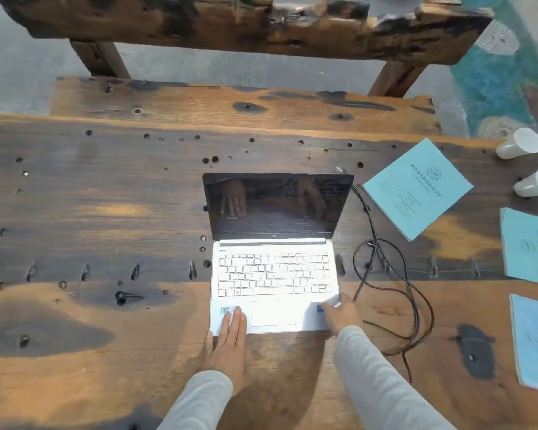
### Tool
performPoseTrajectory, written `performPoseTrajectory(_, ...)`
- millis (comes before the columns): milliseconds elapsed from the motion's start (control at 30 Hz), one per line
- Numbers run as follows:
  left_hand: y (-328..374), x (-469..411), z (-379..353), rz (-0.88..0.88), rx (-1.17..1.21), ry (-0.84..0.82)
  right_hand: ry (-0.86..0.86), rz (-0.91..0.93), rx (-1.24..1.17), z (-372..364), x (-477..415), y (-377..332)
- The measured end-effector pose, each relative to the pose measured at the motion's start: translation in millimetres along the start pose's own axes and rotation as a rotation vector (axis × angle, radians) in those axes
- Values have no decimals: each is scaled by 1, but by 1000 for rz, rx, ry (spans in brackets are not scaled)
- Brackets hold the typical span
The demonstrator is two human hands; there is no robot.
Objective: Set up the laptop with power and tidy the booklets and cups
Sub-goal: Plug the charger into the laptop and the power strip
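Observation:
A white laptop (274, 274) stands open on the wooden table (106, 212), its screen dark. My left hand (229, 342) lies flat with fingers on the laptop's front left corner. My right hand (339, 311) rests on the front right corner, fingers blurred. A black power cable (395, 283) loops on the table right of the laptop and runs up to its right rear corner. Three light blue booklets lie at the right: one tilted (416, 187), one at the edge (528, 246), one nearer me (534, 342). Two white cups (519, 144) (534, 183) lie on their sides at the far right.
A rough wooden bench (230, 100) stands behind the table, with a thick dark wooden backrest (230, 23) above it. Grey floor shows at the far left. A teal patterned surface (494, 82) lies at the upper right.

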State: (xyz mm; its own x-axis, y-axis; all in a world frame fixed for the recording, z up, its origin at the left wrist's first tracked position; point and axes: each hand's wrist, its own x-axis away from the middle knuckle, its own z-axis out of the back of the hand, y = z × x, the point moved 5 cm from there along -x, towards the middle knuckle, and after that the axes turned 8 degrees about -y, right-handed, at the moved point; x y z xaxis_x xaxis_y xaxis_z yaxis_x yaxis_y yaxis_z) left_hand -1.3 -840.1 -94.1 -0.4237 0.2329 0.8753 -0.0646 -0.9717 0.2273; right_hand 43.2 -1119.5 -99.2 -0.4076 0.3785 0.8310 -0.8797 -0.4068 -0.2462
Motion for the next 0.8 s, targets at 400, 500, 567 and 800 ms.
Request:
performPoseTrajectory(400, -9, 1, 3, 4, -62, 84, 44, -20, -31, -8, 12, 3)
performPoseTrajectory(500, -6, 3, 6, -1, -96, 76, -1, 9, 30, -1, 8, -4)
performPoseTrajectory(567, -3, 6, 7, 19, -116, 74, -24, 47, 56, 9, 6, -7)
performPoseTrajectory(800, 50, -9, 30, -34, -113, 282, 238, 153, -92, 84, -27, -3)
